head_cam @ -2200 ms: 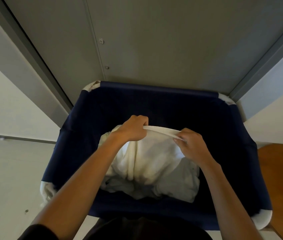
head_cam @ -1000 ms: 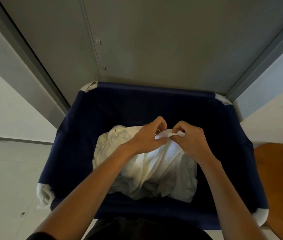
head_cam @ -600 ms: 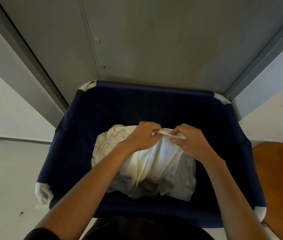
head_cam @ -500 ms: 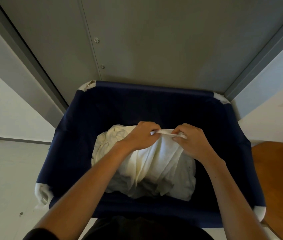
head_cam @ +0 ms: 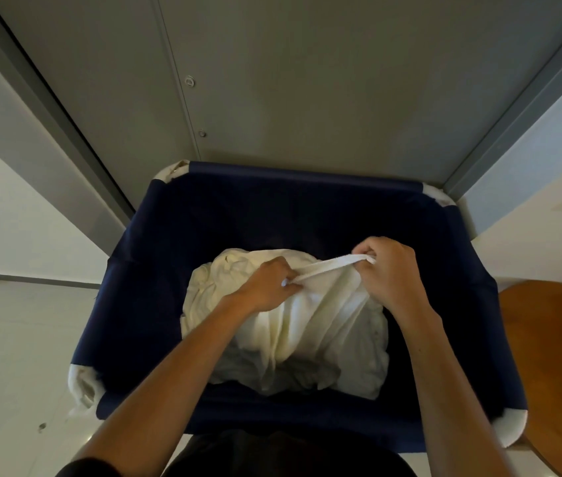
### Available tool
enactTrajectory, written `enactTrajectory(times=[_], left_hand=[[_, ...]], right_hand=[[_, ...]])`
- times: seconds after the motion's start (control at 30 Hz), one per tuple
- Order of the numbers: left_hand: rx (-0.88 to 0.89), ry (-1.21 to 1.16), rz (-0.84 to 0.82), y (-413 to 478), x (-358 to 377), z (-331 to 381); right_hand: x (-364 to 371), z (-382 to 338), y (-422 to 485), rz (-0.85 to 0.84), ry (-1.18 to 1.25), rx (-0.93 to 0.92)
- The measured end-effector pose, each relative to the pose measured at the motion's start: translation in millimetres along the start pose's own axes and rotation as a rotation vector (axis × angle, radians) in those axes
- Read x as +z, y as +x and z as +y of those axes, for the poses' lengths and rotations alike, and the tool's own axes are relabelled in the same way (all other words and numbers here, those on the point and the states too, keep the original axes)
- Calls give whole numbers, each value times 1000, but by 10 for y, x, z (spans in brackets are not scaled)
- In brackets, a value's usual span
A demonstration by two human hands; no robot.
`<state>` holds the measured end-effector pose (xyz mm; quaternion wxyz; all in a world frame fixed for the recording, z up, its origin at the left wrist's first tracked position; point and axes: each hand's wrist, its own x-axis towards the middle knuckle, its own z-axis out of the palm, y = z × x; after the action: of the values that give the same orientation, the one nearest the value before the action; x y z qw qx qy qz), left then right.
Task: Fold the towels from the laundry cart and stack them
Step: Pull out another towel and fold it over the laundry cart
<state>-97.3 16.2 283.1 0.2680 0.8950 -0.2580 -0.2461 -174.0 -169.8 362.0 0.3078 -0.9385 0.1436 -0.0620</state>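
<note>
A navy fabric laundry cart point(head_cam: 141, 297) stands right in front of me, with a heap of white towels at its bottom. One white towel point(head_cam: 310, 321) is lifted from the heap by its hem. My left hand point(head_cam: 267, 282) pinches that hem near the middle of the cart. My right hand point(head_cam: 388, 270) grips the same hem further right and slightly higher, so a short stretch of the edge runs taut between the two hands. The rest of the towel hangs in folds down onto the heap.
A grey metal door or wall panel point(head_cam: 307, 80) rises just behind the cart. White walls flank it on both sides. A round wooden surface point(head_cam: 554, 356) sits at the right, beside the cart's rim. Pale floor point(head_cam: 7, 356) lies to the left.
My hands, close together on the hem half a second ago, have drawn apart. The right hand moved right and up, and a longer stretch of the towel's edge is now pulled tight.
</note>
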Motion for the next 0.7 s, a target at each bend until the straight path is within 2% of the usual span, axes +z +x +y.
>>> enactTrajectory(times=[0.1,0.23,0.37,0.53,0.6,0.7], left_hand=[[88,-37,118,-14,-291,17],[145,-136,320,23,-519,65],[90,-125,178,45,-367,18],[-62,-80,52,31,-29,-52],[-90,-64,31,2,26,-67],[-60,-96,84,12,-17,-156]], right_hand=[[-83,40,-8,15,20,67],[-269,-157,-1,124,262,51],[-392,-354,-12,192,401,33],[-353,-442,-41,213,455,36],[-342,-423,-45,203,439,36],[-379,-333,-46,212,377,53]])
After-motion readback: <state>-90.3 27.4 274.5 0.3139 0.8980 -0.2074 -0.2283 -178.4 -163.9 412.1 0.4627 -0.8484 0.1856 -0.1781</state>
